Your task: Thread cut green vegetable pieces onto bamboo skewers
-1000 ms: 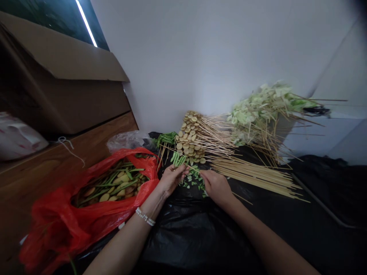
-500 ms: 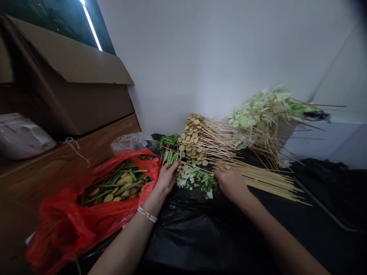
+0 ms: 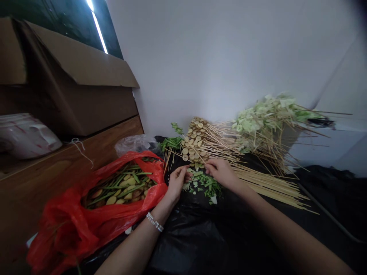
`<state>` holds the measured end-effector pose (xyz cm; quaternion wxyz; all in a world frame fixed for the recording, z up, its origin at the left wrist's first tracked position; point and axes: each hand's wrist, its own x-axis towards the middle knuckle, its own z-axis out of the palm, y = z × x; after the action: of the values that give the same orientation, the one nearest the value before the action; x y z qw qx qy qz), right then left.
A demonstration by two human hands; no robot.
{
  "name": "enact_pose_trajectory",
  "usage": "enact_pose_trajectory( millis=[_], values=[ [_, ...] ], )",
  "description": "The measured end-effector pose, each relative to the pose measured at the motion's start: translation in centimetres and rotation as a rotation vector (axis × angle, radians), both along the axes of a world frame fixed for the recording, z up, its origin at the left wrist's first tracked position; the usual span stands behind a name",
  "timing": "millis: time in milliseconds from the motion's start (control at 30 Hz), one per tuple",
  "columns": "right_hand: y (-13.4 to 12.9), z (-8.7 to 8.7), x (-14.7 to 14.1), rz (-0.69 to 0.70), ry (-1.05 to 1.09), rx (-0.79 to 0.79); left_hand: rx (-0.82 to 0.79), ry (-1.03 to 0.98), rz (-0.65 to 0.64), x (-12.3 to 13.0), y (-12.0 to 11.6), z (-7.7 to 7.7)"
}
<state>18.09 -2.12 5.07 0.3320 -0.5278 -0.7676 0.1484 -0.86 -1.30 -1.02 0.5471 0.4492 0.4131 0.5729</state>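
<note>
My left hand [image 3: 178, 181] is beside the chopped greens [image 3: 208, 183], its fingers loosely curled and slightly apart, with nothing visible in them. The fingers of my right hand [image 3: 222, 172] are pinched at the end of a thin bamboo skewer, mostly lost against the potato slices. Cut green beans [image 3: 177, 128] on a skewer show at the far left of the potatoes, apparently on this same stick. Skewered potato slices [image 3: 195, 139] lie stacked beyond my hands. Bare bamboo skewers [image 3: 272, 185] are spread to the right of my right hand.
A red plastic bag [image 3: 114, 217] with beans and potato slices lies open on the left. Behind it are clear plastic [image 3: 137, 144] and a bundle of green beans [image 3: 171, 143]. Skewered cabbage [image 3: 266, 112] stands at the back right. A cardboard box [image 3: 86, 105] is at the upper left.
My left hand has let go of the skewered beans and come lower. My right hand has moved left, and the beans have gone up and away. The view has shifted slightly.
</note>
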Motion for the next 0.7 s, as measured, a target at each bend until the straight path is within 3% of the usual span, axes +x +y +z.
enact_pose_trajectory(
  millis=[133,267,433,567,700],
  values=[
    [3.8,0.8,-4.2,0.049,0.17,-0.187,-0.053,-0.055,0.019,-0.3,0.3,-0.5],
    [7.2,0.5,-8.1,0.039,0.206,-0.258,-0.101,-0.138,0.003,-0.4,0.5,-0.5],
    [9.0,0.1,-11.7,0.0,0.224,-0.293,-0.114,-0.193,0.021,-0.7,0.8,-0.5],
    [8.4,-0.2,-11.8,-0.017,0.216,-0.191,-0.181,-0.244,0.052,-0.8,0.9,-0.1],
    [6.4,-0.6,-9.0,-0.014,0.226,-0.077,-0.208,-0.279,0.103,-0.8,0.9,0.6]
  ],
)
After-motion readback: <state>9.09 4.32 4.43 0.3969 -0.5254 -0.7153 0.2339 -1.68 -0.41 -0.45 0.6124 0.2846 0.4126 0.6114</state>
